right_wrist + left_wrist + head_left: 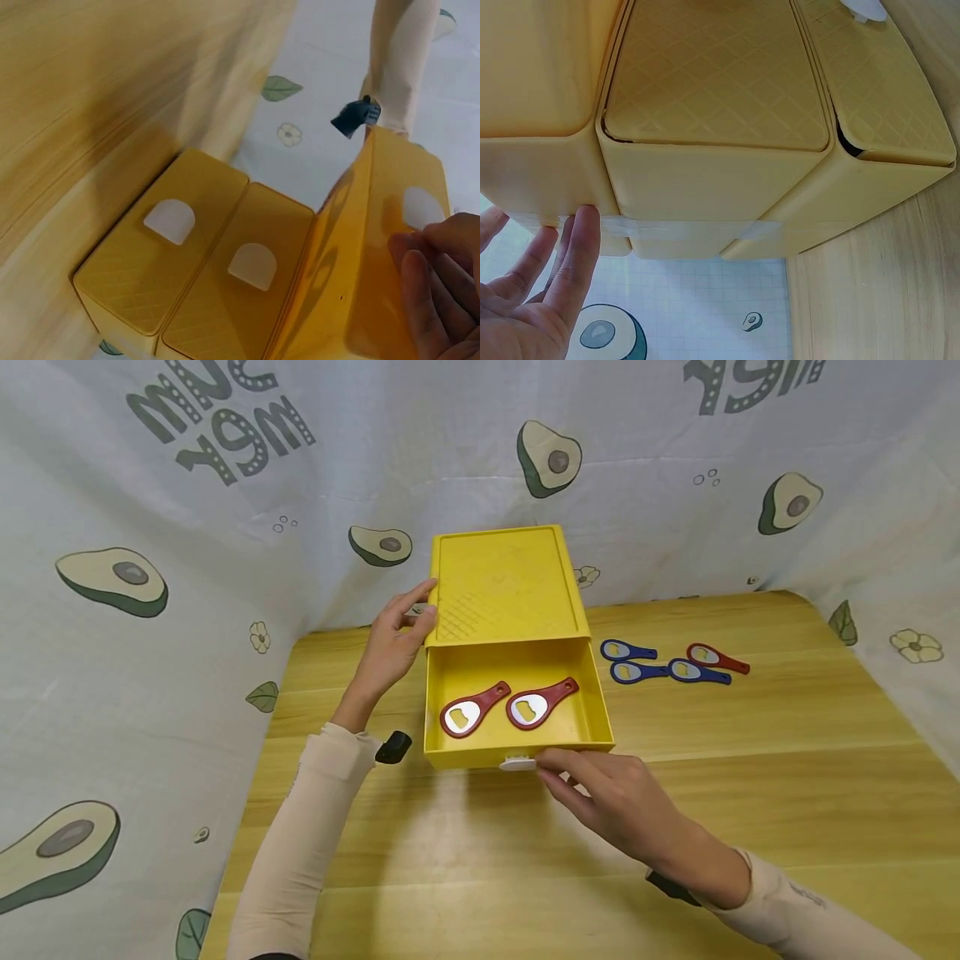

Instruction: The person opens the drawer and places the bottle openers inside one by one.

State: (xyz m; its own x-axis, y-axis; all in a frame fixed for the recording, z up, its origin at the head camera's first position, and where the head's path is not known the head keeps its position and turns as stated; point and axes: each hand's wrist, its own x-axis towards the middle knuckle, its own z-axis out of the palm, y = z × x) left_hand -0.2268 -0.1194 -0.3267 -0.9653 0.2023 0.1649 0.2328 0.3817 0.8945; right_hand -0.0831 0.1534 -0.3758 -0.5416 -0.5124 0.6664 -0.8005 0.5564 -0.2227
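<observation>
A yellow drawer unit (pixel 502 581) stands on the table, its top drawer (pixel 519 656) pulled out. Two bottle openers, a left red one (pixel 474 710) and a right red one (pixel 542 703), lie inside. My right hand (pixel 618 793) pinches the right end of the drawer's white handle (pixel 517 764) between thumb and fingers, also visible in the right wrist view at the white tab (pixel 420 208). My left hand (pixel 393 639) touches the unit's left side with fingers extended; in the left wrist view the left hand's fingertips (pixel 589 214) meet the yellow side wall.
On the wooden table (pixel 712 827), right of the unit, lie several blue bottle openers (pixel 628 650) and one red opener (pixel 717 657). The right wrist view shows two lower drawers (pixel 232 322) pushed in. A curtain with avocado prints (pixel 450 435) hangs behind.
</observation>
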